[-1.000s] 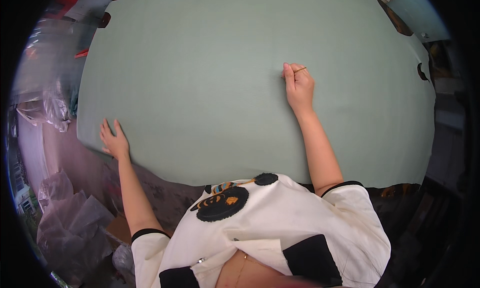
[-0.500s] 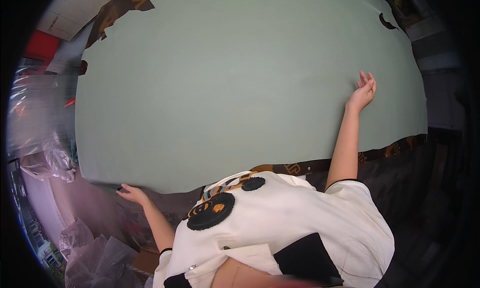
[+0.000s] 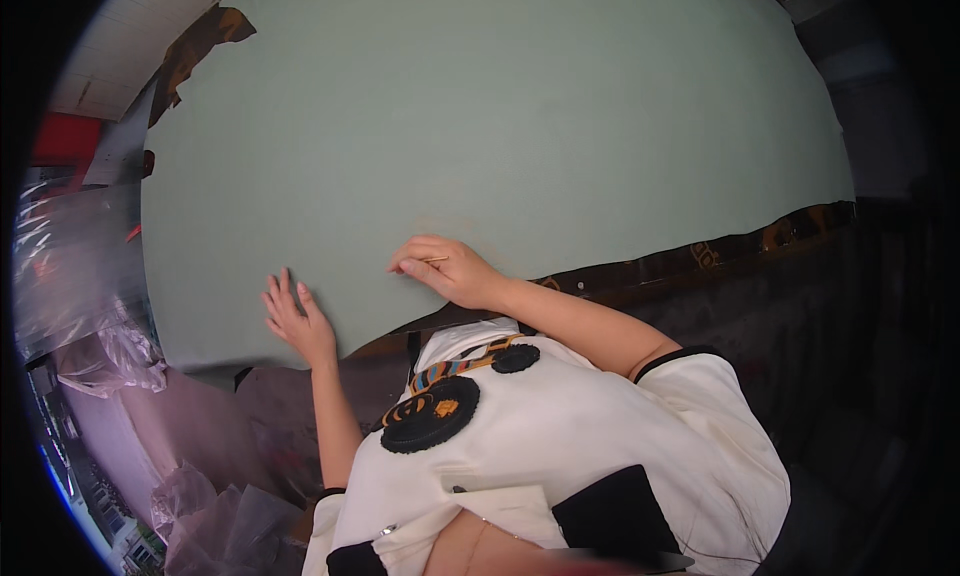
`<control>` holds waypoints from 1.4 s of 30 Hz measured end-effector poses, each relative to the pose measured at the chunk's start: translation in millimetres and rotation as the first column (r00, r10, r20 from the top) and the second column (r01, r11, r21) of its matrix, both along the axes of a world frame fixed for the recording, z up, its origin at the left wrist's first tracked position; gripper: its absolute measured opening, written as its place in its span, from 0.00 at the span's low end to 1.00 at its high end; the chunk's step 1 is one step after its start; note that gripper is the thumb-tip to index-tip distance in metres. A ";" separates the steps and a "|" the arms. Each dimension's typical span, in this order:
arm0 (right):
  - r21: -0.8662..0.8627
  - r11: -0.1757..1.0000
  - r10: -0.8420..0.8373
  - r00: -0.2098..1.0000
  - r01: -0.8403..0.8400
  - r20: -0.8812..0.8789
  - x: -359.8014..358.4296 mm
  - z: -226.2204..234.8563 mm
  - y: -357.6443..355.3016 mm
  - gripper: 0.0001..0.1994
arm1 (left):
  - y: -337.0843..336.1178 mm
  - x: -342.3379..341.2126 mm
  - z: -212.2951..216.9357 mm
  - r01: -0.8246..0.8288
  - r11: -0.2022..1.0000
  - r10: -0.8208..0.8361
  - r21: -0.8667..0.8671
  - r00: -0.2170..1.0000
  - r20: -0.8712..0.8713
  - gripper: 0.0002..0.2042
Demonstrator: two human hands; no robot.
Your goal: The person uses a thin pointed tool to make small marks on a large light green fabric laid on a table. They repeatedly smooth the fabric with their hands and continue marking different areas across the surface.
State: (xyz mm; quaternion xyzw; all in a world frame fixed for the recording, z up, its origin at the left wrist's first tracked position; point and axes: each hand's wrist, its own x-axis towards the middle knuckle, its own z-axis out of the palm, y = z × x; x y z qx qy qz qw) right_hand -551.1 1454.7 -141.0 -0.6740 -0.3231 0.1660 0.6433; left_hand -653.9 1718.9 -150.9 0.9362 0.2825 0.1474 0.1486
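A large pale green sheet of fabric (image 3: 500, 126) lies spread flat over the work surface and fills most of the view. My left hand (image 3: 295, 321) rests flat on its near edge with the fingers apart. To its right, my right hand (image 3: 445, 268) lies on the sheet with the fingers curled, pinching a thin pale stick-like marker between thumb and forefinger. The two hands are about a hand's width apart, both close to the near edge of the fabric.
Dark patterned cloth (image 3: 700, 261) shows under the sheet's near right edge. Crumpled clear plastic bags (image 3: 90, 306) pile up at the left, more plastic (image 3: 215, 521) below. A red object (image 3: 65, 141) sits at far left. My white shirt with black patches (image 3: 560, 446) fills the bottom.
My right hand swung from the far right of the sheet back to the near edge by my body. My left hand came up from below the edge onto the fabric.
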 end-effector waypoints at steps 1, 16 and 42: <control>0.010 1.000 0.019 0.999 -0.018 -0.043 -13.2 1.8 -5.6 0.13 | -3.3 4.5 -2.4 0.008 0.999 -0.009 0.031 1.000 0.026 0.22; -0.250 0.841 -0.377 0.851 0.480 0.366 70.1 5.6 -161.6 0.17 | 1.4 6.9 -14.0 0.043 0.994 -0.047 0.097 0.998 0.046 0.24; -0.100 0.787 -0.524 0.745 0.609 0.412 70.0 -5.6 -159.5 0.18 | 1.8 7.8 -13.0 0.006 0.995 -0.020 0.103 0.991 0.136 0.22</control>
